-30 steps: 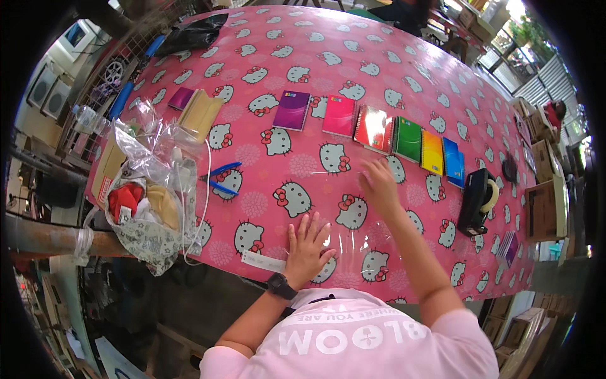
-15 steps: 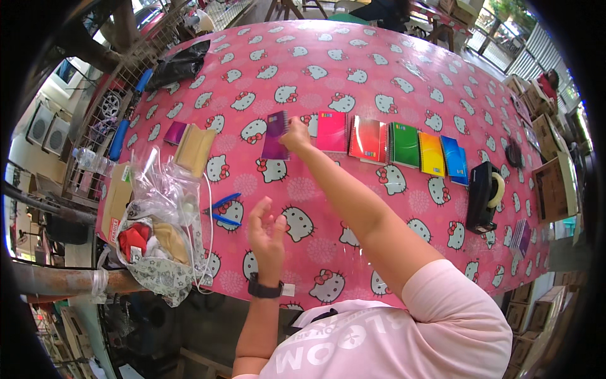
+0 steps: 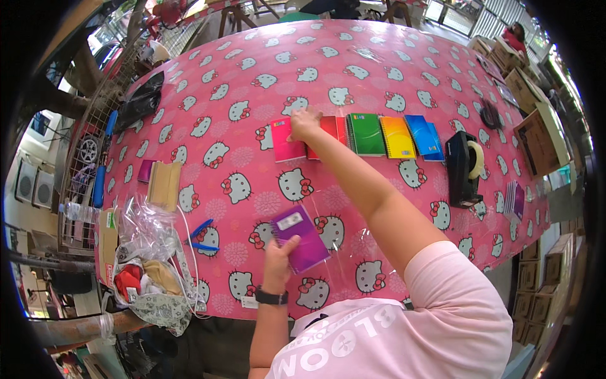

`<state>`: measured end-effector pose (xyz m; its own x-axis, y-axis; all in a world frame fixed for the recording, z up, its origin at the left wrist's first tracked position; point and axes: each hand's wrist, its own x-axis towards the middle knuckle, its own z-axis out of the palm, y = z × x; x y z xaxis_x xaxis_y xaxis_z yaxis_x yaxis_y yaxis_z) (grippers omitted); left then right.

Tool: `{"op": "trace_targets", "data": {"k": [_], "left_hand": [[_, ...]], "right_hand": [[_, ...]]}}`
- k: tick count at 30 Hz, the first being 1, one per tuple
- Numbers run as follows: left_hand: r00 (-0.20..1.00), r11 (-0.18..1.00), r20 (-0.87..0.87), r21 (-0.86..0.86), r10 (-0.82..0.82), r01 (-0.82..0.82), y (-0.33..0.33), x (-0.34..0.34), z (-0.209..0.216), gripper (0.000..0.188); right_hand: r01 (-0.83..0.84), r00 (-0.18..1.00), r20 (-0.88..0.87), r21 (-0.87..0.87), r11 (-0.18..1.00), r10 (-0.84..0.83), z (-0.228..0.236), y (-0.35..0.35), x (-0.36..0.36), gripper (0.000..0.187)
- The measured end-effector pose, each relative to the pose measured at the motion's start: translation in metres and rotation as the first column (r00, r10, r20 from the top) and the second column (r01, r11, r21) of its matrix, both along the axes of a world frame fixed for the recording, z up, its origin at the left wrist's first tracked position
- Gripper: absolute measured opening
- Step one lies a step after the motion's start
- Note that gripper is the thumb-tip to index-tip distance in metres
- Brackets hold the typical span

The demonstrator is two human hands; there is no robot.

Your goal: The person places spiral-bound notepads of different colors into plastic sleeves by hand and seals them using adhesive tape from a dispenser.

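My left hand (image 3: 276,264) is closed on a purple spiral notebook (image 3: 309,237), thumb over its cover, near the table's front edge. The notebook is tilted, with a white label on its face. Farther out, my right hand (image 3: 306,124) grips the upper right edge of a pink notebook (image 3: 287,142); its fingers are partly hidden. Directly right of it lies a red notebook (image 3: 329,128), partly covered by my hand and forearm. The row continues with a green notebook (image 3: 366,136), a yellow notebook (image 3: 398,138) and overlapping blue notebooks (image 3: 421,136).
A black tape dispenser (image 3: 459,170) stands right of the row, near stacked purple notebooks (image 3: 514,201). On the left are blue-handled scissors or pliers (image 3: 203,237), a brown pad (image 3: 164,184), clear plastic bags (image 3: 145,230) and a cloth bag (image 3: 158,309). Cardboard boxes (image 3: 540,142) line the right edge.
The purple notebook has passed from my right hand to my left and come nearer to me. My right hand has moved to the pink notebook, which sits slightly nearer. The view has shifted right.
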<state>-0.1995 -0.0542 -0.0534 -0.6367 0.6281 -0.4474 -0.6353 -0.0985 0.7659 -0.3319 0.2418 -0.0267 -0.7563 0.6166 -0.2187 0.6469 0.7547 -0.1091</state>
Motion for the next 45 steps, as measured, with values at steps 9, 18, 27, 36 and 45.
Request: {"op": "trace_targets", "data": {"k": [9, 18, 27, 36, 45], "left_hand": [[0.992, 0.992, 0.041, -0.041, -0.119, 0.120, 0.011, 0.025, -0.027, 0.035], [0.988, 0.997, 0.154, 0.069, -0.029, 0.019, 0.016, 0.021, -0.001, 0.063], [0.995, 0.998, 0.089, 0.043, -0.051, 0.048, 0.009, 0.023, -0.020, 0.034], [0.981, 0.989, 0.151, 0.111, -0.118, 0.102, -0.004, 0.017, -0.030, 0.031], [0.991, 0.998, 0.124, -0.018, -0.058, 0.061, 0.008, 0.019, -0.022, 0.059]], "right_hand": [[-0.363, 0.600, -0.795, -0.374, 0.854, -0.093, -0.018, 0.013, 0.027, 0.017], [-0.552, 0.561, -0.828, -0.371, 0.747, 0.003, -0.025, -0.067, 0.237, 0.002], [-0.277, 0.819, -0.550, -0.630, 0.726, -0.166, -0.026, -0.094, 0.197, 0.041], [-0.426, 0.648, -0.602, -0.794, 0.433, -0.467, 0.008, -0.069, 0.229, 0.016], [-0.900, 0.362, -0.581, -0.015, 0.435, 0.729, 0.043, -0.113, 0.209, 0.020]]}}
